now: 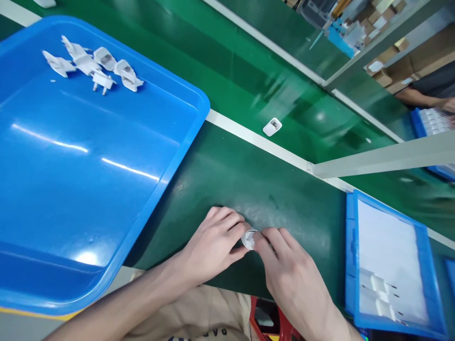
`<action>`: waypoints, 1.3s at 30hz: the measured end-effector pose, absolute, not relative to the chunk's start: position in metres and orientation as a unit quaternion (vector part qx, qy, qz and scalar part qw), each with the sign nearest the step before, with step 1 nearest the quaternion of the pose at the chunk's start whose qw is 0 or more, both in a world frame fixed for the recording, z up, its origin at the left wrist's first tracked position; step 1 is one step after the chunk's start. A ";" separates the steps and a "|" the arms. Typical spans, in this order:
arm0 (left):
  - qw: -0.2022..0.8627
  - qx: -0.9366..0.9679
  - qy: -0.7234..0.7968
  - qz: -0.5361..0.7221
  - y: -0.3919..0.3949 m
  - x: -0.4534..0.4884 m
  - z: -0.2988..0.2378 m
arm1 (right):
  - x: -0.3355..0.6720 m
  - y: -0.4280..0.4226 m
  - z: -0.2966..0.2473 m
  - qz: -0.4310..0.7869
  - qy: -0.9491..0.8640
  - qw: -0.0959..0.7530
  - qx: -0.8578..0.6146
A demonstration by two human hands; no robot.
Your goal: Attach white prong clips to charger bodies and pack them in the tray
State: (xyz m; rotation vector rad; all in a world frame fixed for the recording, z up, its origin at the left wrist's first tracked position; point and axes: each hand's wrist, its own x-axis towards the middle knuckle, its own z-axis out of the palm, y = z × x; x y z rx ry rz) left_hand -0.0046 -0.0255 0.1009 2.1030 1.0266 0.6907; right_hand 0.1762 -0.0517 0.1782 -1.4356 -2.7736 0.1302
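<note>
On the green bench (249,184), left hand (213,241) and right hand (287,270) fingers pinching one white plug part (248,238), large blue tray (88,156) holding five white plug parts (93,68), blue bin (391,265) with white chargers (382,296).

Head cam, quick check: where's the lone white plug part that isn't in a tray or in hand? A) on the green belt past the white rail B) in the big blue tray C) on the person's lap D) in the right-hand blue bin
A: the single white plug part lies by itself on the green belt, just beyond the white rail, apart from the big blue tray and both hands.
</note>
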 end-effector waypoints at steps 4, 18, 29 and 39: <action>0.359 0.804 0.397 0.257 -0.025 -0.004 0.103 | 0.177 -0.054 0.174 0.038 -0.881 0.014 -0.472; 0.329 0.824 0.390 0.247 -0.028 -0.004 0.102 | 0.166 -0.063 0.163 -0.047 -0.862 0.022 -0.504; 0.230 0.808 0.430 0.329 -0.056 -0.055 0.069 | 0.348 -0.066 0.230 -0.095 -0.620 0.042 -0.778; 0.235 0.803 0.416 0.356 -0.055 -0.060 0.060 | 0.413 -0.063 0.209 -0.092 -0.487 0.002 -0.869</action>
